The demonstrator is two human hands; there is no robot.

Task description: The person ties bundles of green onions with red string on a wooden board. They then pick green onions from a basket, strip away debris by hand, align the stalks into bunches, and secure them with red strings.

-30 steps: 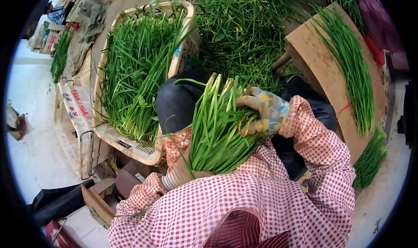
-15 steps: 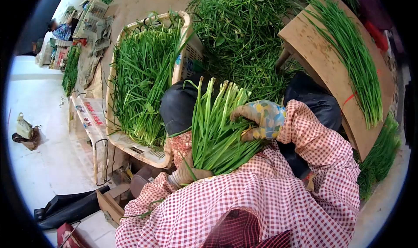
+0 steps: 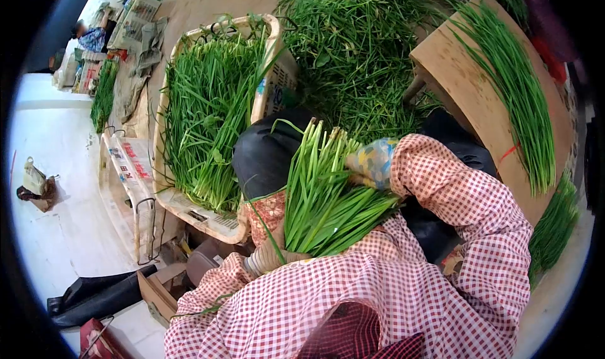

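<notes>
A thick bunch of garlic chives (image 3: pixel 328 201) lies across my lap, its pale stem ends toward the top and its green leaves fanned toward me. My right hand (image 3: pixel 370 164), in a patterned blue and yellow glove, closes on the right side of the bunch just below the pale ends; some fingertips are hidden. At the lower left, my left hand (image 3: pixel 272 256), in a grey-beige glove, curls around the underside of the leaves, which cover most of its fingers. One long leaf (image 3: pixel 270 230) sticks out beside the left hand.
A pale plastic crate (image 3: pixel 208 223) full of chives stands at my left knee. On the right, a wooden board (image 3: pixel 454 75) bears a long red-tied bundle of chives (image 3: pixel 523 107). Loose green leaves (image 3: pixel 359 50) heap ahead. A person (image 3: pixel 92 38) is far left.
My right hand has drawn in against the stems, its fingers less spread, with the elbow raised. The bunch has shifted slightly right, its stem ends closer together. My left hand stays low.
</notes>
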